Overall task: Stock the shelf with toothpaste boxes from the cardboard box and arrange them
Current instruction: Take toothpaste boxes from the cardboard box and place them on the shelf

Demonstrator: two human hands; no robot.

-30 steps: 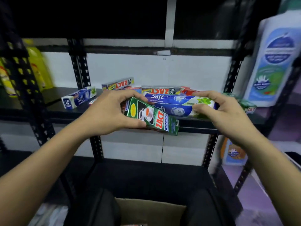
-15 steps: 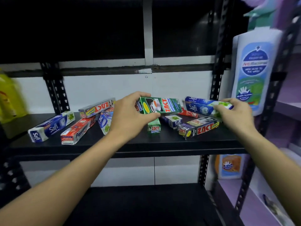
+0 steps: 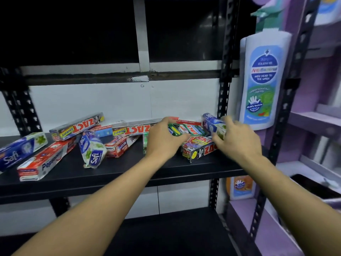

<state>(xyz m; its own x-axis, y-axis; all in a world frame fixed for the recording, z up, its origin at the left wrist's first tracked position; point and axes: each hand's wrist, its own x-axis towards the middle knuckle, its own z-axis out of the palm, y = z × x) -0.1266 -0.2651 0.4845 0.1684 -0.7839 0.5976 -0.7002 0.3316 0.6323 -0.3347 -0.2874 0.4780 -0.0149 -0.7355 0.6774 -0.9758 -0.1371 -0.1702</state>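
Black steel shelf (image 3: 129, 174) carries a loose scatter of toothpaste boxes, none of them lined up. At its far left a Safi box (image 3: 20, 150) lies slanted, with a red and white Pepsodent box (image 3: 46, 161) just beside it. Behind those, a silver Zact box (image 3: 77, 126) sits propped at an angle. A 2nd Safi box (image 3: 92, 150) tilts up on one end near the middle, touching a red box (image 3: 120, 146), and a long Zact box (image 3: 132, 129) lies across the back by the white wall.

Both hands are over the right end of the shelf. The left hand (image 3: 164, 139) grips a green box (image 3: 186, 129), with the fingers curled over its near end and the thumb underneath, so the box is raised above the shelf. The right hand (image 3: 238, 139) holds a blue box (image 3: 214, 124) by its right end. Its fingers are bent round the box, though blur hides how each one lies. The 2 held boxes are close together, the blue one tipped up at the right.

A low Zact box (image 3: 199, 149) lies flat on the shelf right under them, in the spot below both hands. A black post (image 3: 223, 89) stands just right of the blue box. Past it, on the purple shelving (image 3: 313, 117), stands a tall white bottle (image 3: 262, 80) with a blue label. An orange-labelled bottle (image 3: 241, 187) stands on the tier below.
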